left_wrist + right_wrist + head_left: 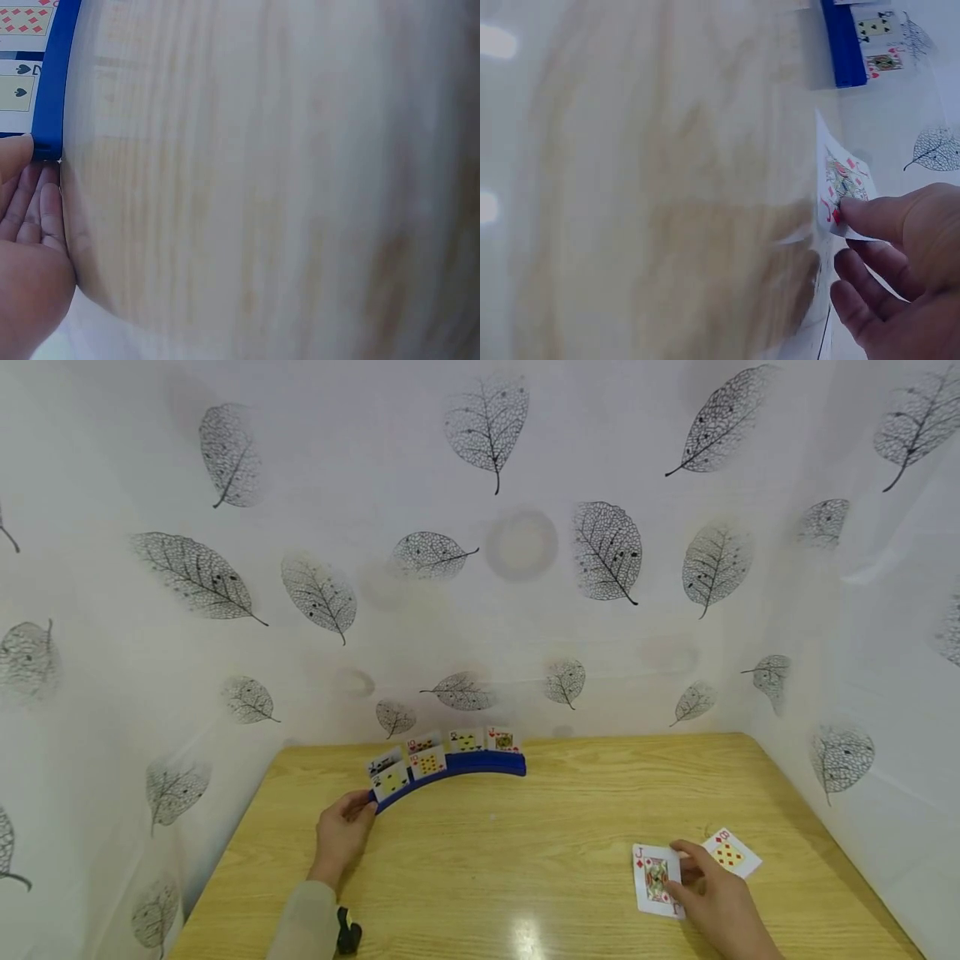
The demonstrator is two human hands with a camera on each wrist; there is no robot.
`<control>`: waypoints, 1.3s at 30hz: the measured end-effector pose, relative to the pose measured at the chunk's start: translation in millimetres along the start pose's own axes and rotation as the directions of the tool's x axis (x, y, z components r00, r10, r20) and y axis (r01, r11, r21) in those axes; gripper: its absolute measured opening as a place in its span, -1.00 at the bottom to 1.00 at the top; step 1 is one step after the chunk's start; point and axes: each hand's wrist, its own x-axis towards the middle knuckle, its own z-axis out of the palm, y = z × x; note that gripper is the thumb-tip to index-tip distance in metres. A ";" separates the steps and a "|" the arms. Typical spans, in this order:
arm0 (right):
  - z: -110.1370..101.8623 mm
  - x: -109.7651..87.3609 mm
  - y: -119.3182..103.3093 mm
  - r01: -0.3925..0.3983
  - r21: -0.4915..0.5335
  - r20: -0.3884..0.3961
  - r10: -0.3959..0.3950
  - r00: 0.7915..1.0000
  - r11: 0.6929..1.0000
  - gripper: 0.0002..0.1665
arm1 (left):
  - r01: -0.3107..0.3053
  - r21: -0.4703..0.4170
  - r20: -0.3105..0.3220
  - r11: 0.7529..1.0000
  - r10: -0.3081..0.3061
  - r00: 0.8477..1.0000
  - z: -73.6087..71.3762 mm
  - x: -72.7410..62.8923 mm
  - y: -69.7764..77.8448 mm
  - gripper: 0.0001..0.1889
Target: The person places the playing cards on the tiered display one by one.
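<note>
A curved blue card holder (487, 763) stands toward the back of the table, with playing cards upright in two rows at its left part. My left hand (345, 837) grips the holder's left end, its thumb on the blue edge (49, 112) beside a spade card (16, 94). On the right, my right hand (716, 897) pinches a jack of diamonds (654, 878) between thumb and fingers; the same jack card (841, 176) appears tilted in the right wrist view. Partly behind that hand lies an eight of diamonds (738, 853) on the table.
The wooden table (495, 852) shines under a light reflection near its front. A small black object (348, 932) sits beside the left sleeve (303, 922). White cloth with leaf prints (517, 635) hangs around the back and sides. A jack of hearts (502, 740) stands at the holder's right end.
</note>
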 end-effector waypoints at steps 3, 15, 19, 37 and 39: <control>-0.2 1.0 -3.3 -0.026 0.106 -0.011 0.027 1.000 0.994 -0.39 | 0.000 -0.002 0.001 1.000 0.000 1.000 0.0 0.1 -0.5 -0.63; 4.4 18.1 -32.7 -0.047 0.392 0.045 0.031 0.999 0.919 -0.63 | -0.010 -0.006 -0.007 1.000 0.010 1.000 0.6 0.8 -2.4 -0.65; 10.6 24.2 -43.6 0.013 0.410 0.022 -0.024 0.999 0.912 -0.68 | -0.015 -0.005 -0.012 1.000 0.015 1.000 0.5 0.4 -1.8 -0.65; 39.9 62.1 -92.0 0.114 0.433 0.046 -0.148 0.988 0.894 -0.74 | 0.035 -0.003 0.013 0.999 -0.035 0.999 -0.7 1.5 1.3 -0.64; 45.5 65.7 -96.7 0.122 0.449 0.044 -0.159 0.986 0.885 -0.75 | 0.040 -0.005 0.010 0.999 -0.040 0.999 -0.8 1.4 2.1 -0.64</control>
